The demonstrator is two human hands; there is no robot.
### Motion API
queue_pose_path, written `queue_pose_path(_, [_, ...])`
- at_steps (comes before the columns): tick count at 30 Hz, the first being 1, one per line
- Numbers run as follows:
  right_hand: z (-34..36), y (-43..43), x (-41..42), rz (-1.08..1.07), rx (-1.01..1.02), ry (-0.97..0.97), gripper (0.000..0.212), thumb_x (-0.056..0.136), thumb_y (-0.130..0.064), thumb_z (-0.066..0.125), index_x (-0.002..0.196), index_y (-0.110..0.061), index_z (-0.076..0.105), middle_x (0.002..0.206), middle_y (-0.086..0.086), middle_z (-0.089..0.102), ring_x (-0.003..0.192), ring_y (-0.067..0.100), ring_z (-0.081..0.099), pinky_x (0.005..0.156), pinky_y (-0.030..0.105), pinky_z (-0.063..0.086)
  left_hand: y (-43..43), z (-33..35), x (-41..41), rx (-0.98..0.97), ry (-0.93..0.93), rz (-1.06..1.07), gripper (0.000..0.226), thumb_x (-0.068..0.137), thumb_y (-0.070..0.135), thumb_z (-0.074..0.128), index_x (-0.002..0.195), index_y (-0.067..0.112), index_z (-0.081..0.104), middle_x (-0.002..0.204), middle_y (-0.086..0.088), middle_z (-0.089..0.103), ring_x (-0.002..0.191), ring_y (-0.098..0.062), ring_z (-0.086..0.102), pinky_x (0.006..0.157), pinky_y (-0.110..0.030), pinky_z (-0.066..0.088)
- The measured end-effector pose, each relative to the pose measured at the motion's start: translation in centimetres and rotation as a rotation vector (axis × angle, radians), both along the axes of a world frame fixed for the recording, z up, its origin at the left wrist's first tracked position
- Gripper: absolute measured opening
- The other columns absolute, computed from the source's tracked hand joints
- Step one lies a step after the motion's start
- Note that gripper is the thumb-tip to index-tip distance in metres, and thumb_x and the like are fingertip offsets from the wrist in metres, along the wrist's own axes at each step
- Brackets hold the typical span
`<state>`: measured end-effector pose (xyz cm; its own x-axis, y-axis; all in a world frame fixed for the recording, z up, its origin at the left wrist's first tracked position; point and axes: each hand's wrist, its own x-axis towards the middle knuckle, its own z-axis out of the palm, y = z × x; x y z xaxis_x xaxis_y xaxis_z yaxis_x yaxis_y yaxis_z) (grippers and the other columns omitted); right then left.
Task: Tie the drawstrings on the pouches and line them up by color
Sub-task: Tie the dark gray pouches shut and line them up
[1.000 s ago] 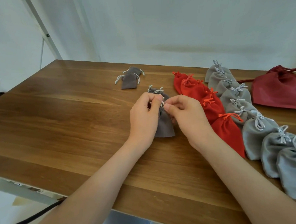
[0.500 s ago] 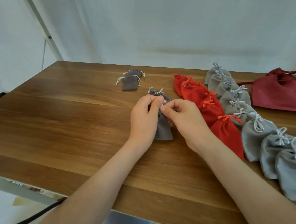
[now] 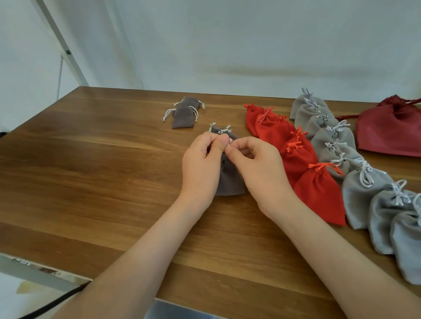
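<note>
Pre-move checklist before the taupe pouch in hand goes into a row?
1. Both hands on cord: left hand and right hand pinch it over the taupe velvet pouch. Ok.
2. Knot finished: hidden by fingers. Cannot tell.
3. Red velvet pouch row tied, lined up. Ok.
4. Light grey pouch row tied, lined up. Ok.
5. Two taupe pouches at back untied, cords loose. Not ok.

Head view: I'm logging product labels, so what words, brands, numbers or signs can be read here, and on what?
None: no readable text in this view.
The dark grey pouch in the hands, the red pouches, the light grey pouches, the maroon bag and the table show no label.
</note>
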<state>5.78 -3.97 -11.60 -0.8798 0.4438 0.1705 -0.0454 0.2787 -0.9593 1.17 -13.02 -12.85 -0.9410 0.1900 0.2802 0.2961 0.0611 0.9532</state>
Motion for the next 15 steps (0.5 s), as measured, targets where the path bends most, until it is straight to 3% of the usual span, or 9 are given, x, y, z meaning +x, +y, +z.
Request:
queue_pose_path(3, [-0.29, 0.17, -0.28, 0.003, -0.087, -0.026, 0.011, 0.085, -0.020, 0.067, 0.074, -0.018, 0.070, 0.061, -0.010, 0.059, 0.058, 0.006, 0.050, 0.062, 0.032, 0.039, 0.05, 0.05, 0.04, 0.003, 0.029, 0.030, 0.021, 0.093, 0.018, 0.056, 0.075, 0.025, 0.067, 0.082, -0.005, 0.065, 0.081, -0.015, 0.059, 0.080, -0.040, 0.049])
queue_pose_path(6, [-0.03, 0.24, -0.36, 0.007, -0.134, -0.036, 0.016, 0.083, -0.016, 0.069, 0.067, -0.017, 0.068, 0.056, -0.010, 0.055, 0.056, 0.007, 0.047, 0.063, 0.033, 0.037, 0.07, 0.28, 0.31, -0.029, 0.088, 0.061, 0.030, 0.093, 0.013, 0.056, 0.075, 0.036, 0.064, 0.086, -0.004, 0.063, 0.085, -0.011, 0.058, 0.080, -0.027, 0.047])
queue_pose_path(9, [0.14, 0.23, -0.43, 0.011, -0.142, -0.032, 0.013, 0.082, -0.014, 0.069, 0.069, -0.014, 0.068, 0.057, -0.009, 0.055, 0.057, 0.008, 0.047, 0.062, 0.032, 0.037, 0.00, 0.38, 0.48, -0.023, 0.125, 0.055, 0.031, 0.094, 0.010, 0.054, 0.077, 0.034, 0.065, 0.086, -0.007, 0.060, 0.082, -0.007, 0.056, 0.075, -0.015, 0.043])
queue_pose_path(15, [0.05, 0.02, -0.28, 0.060, -0.121, 0.014, 0.007, 0.086, -0.012, 0.066, 0.081, -0.010, 0.069, 0.063, -0.009, 0.058, 0.053, -0.002, 0.048, 0.056, 0.018, 0.037, -0.16, 0.42, 0.44, 0.044, 0.115, 0.061, 0.026, 0.094, 0.010, 0.054, 0.080, 0.026, 0.069, 0.090, -0.010, 0.061, 0.082, -0.002, 0.057, 0.074, -0.013, 0.044])
